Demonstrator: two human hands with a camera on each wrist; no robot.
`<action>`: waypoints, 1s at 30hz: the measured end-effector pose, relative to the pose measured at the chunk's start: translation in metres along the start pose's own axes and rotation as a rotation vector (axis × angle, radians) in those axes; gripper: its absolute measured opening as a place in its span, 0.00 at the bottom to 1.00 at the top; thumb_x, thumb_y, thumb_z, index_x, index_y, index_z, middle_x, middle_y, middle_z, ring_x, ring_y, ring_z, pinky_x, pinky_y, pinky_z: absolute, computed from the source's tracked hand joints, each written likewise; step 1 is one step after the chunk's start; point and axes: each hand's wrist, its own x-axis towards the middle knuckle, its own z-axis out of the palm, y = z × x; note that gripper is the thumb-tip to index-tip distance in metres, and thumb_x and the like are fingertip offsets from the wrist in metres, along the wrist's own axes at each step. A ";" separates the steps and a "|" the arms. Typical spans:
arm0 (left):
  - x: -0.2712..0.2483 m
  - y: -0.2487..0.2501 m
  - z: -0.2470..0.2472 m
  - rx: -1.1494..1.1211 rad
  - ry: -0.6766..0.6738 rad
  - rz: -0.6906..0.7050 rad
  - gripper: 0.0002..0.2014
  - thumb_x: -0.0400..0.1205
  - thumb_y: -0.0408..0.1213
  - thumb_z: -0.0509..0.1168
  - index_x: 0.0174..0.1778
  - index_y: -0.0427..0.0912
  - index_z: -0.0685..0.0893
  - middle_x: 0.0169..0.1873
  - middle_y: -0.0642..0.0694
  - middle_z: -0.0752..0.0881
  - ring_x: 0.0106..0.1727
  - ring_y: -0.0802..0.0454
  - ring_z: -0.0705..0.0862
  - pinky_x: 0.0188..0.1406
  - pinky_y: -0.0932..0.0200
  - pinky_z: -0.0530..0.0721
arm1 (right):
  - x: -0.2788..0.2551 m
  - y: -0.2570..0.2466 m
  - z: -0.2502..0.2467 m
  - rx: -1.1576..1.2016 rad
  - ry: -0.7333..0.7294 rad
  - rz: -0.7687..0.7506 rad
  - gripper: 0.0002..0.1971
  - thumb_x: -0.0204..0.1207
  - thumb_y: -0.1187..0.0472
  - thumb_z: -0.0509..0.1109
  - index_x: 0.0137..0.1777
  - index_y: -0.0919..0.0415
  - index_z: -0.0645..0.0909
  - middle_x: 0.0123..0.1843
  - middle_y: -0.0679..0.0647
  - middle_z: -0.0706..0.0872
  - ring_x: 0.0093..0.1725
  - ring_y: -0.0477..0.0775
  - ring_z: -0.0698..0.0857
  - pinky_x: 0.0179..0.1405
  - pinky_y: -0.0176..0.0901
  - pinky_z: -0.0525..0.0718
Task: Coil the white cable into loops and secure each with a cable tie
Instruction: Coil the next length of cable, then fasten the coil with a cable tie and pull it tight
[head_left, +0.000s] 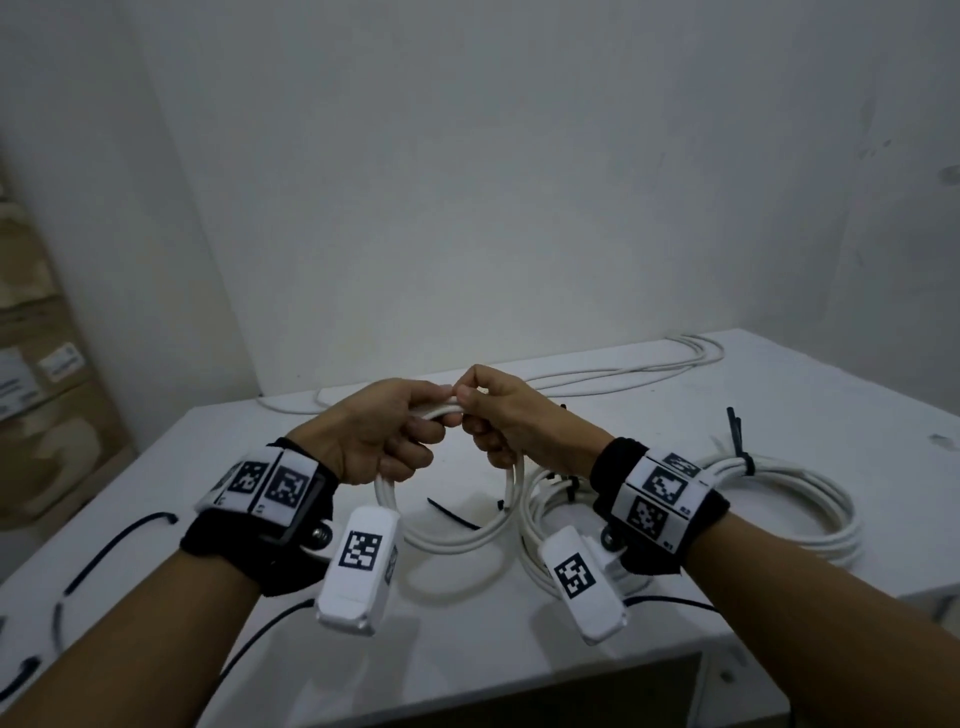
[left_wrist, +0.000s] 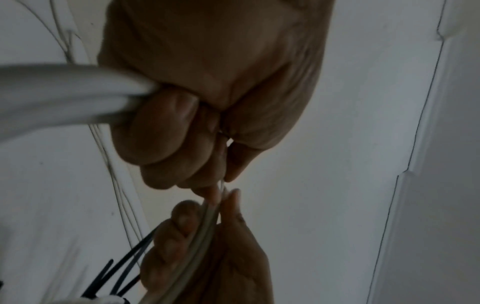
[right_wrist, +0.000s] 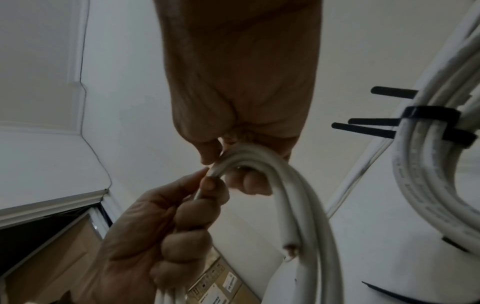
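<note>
Above the white table (head_left: 467, 639) both hands hold a small coil of white cable (head_left: 462, 535) by its top, and its loops hang down between the wrists. My left hand (head_left: 410, 421) grips the bundled strands (left_wrist: 64, 92) in a fist. My right hand (head_left: 475, 410) pinches the same strands (right_wrist: 249, 156) right beside it, fingertips nearly touching the left hand (right_wrist: 155, 226). A cut cable end (right_wrist: 291, 248) hangs free from the coil. A black cable tie (head_left: 452, 514) shows inside the loop; whether it lies on the table or hangs from the coil I cannot tell.
A large tied coil (head_left: 779, 499) with black ties (head_left: 743, 457) lies at the right, and another coil (head_left: 540, 525) sits partly under my right wrist. Loose white cable (head_left: 623, 374) trails along the back edge. Spare black ties (head_left: 104, 551) lie at the left. Cardboard boxes (head_left: 41, 415) stand left of the table.
</note>
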 end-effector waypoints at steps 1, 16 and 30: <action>-0.001 -0.003 -0.003 0.018 0.043 0.021 0.17 0.87 0.47 0.54 0.36 0.42 0.75 0.18 0.54 0.60 0.14 0.61 0.55 0.12 0.73 0.50 | 0.001 0.001 0.001 0.005 0.018 0.005 0.09 0.86 0.54 0.57 0.50 0.59 0.70 0.32 0.53 0.75 0.26 0.48 0.74 0.22 0.37 0.74; -0.020 -0.027 -0.060 0.006 0.239 0.138 0.15 0.86 0.46 0.56 0.37 0.42 0.74 0.20 0.54 0.60 0.16 0.59 0.54 0.12 0.73 0.51 | 0.013 0.039 0.051 -1.455 -0.273 0.347 0.12 0.76 0.70 0.61 0.31 0.63 0.68 0.27 0.54 0.72 0.25 0.52 0.73 0.24 0.38 0.70; -0.018 -0.025 -0.049 -0.072 0.249 0.171 0.14 0.85 0.45 0.55 0.37 0.41 0.75 0.19 0.54 0.59 0.14 0.59 0.54 0.12 0.73 0.51 | 0.001 0.033 0.051 -1.398 -0.202 0.231 0.04 0.77 0.67 0.63 0.41 0.64 0.71 0.39 0.56 0.77 0.45 0.62 0.79 0.42 0.45 0.73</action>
